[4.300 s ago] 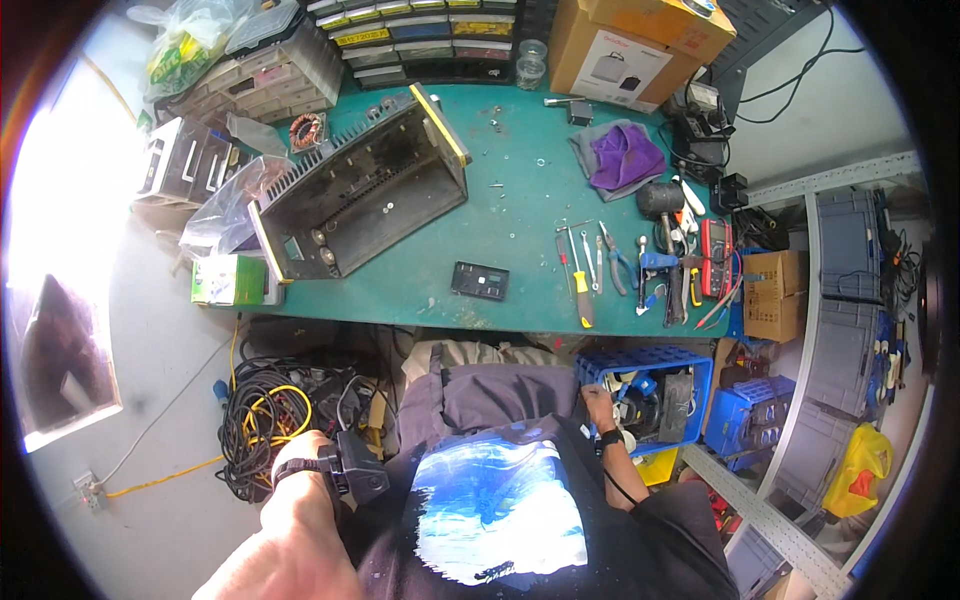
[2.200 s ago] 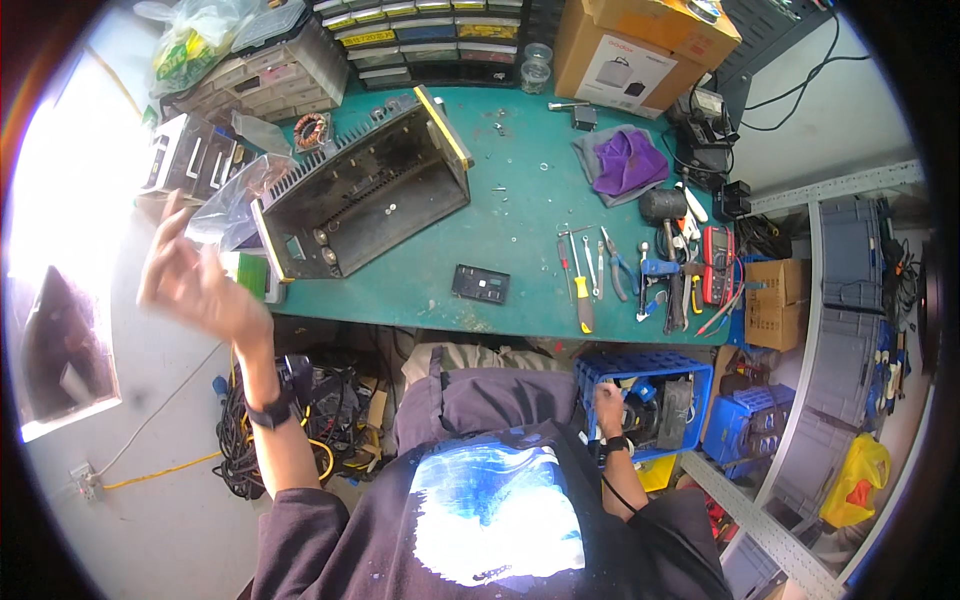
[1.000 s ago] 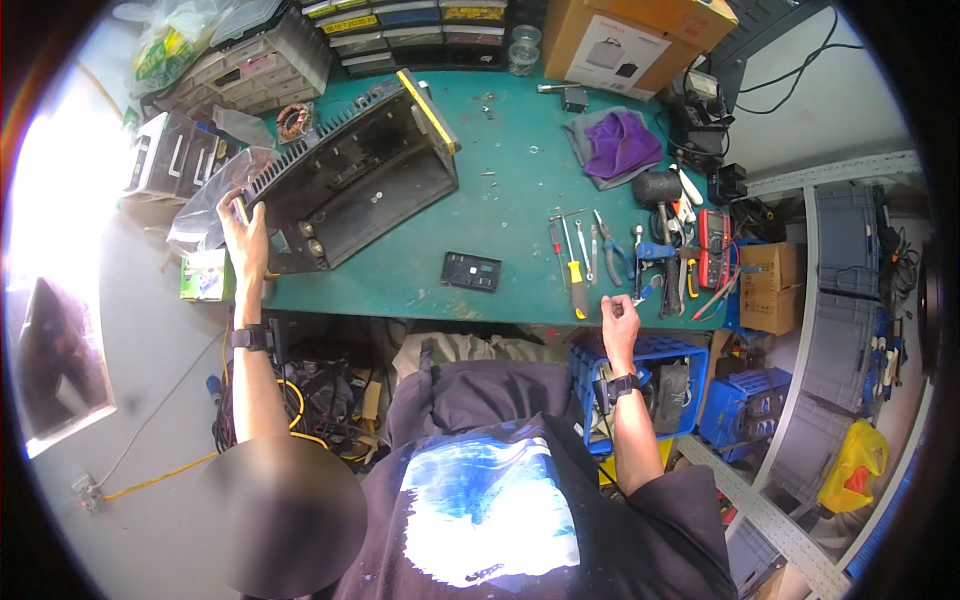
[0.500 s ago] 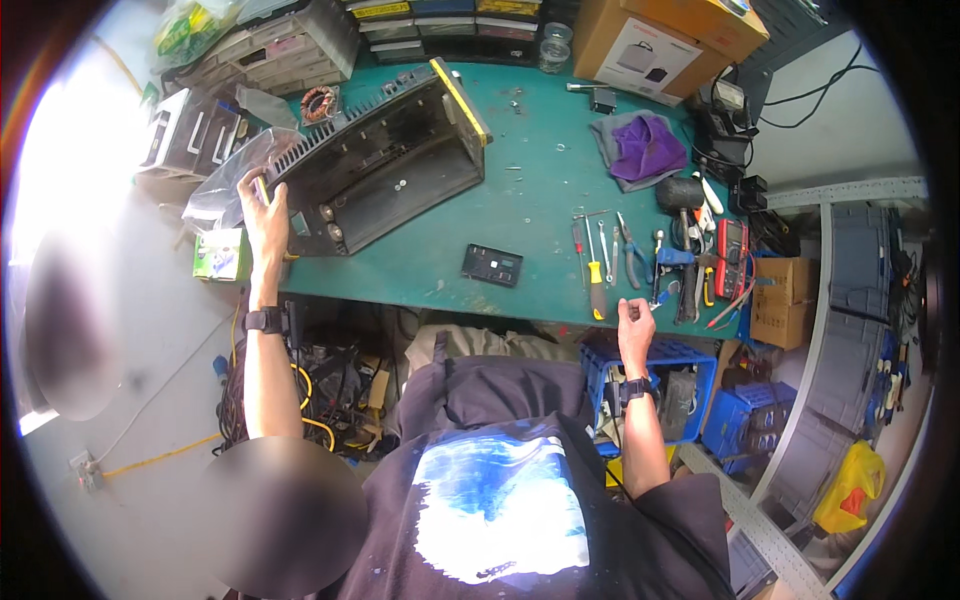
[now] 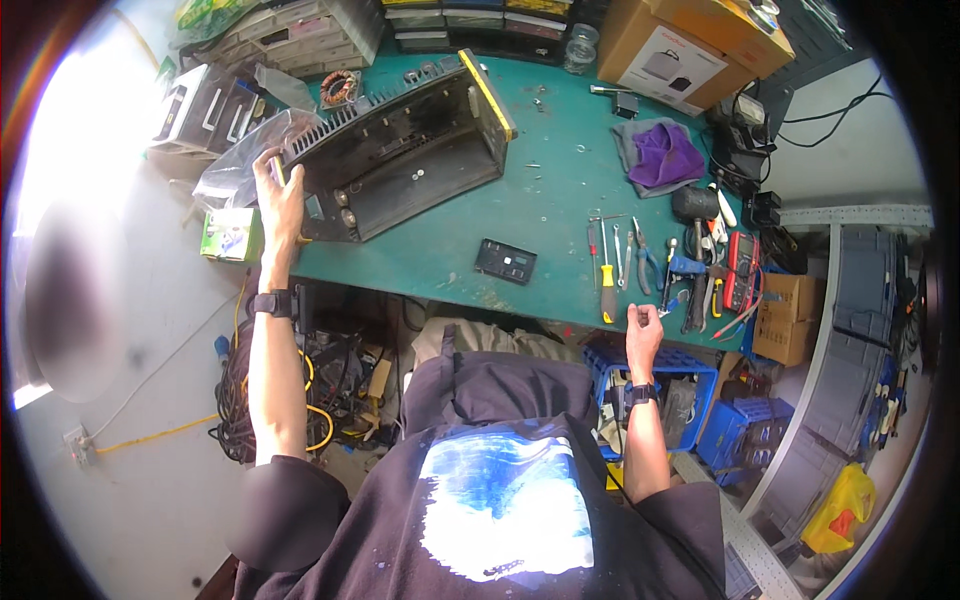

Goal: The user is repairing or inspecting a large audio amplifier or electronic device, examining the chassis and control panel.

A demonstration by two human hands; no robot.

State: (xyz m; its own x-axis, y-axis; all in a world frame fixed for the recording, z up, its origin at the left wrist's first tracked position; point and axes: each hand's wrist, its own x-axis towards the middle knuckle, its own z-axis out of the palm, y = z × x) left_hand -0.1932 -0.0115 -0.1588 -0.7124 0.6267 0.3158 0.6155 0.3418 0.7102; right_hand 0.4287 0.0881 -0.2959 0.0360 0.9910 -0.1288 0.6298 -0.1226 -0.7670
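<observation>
My left hand (image 5: 281, 205) grips the left end of a long black metal casing (image 5: 430, 195) with a finned back and yellow-edged ends. The casing is tilted, its hollow inside facing me, and a few small round metal parts show within. At the bench's front edge, my right hand (image 5: 644, 335) has its fingertips drawn together; whatever they may hold is too small to make out. Just beyond it lie a yellow-handled screwdriver (image 5: 608, 292), a red-handled screwdriver (image 5: 592, 240), a wrench (image 5: 617, 255) and blue-handled pliers (image 5: 646, 262). A flat black cover (image 5: 506, 262) rests between the casing and these tools.
The green bench (image 5: 420, 275) also bears a purple cloth (image 5: 665, 155), a rubber mallet (image 5: 695, 205), a red multimeter (image 5: 741, 270), a copper coil (image 5: 340, 88) and a cardboard box (image 5: 700, 50). Drawer units line the back. A blue crate (image 5: 700, 400) stands under the front edge.
The whole view has shifted, so the bench and its things appear farther right. My left hand stays on the casing's end; my right hand keeps its fingers together near the bench edge.
</observation>
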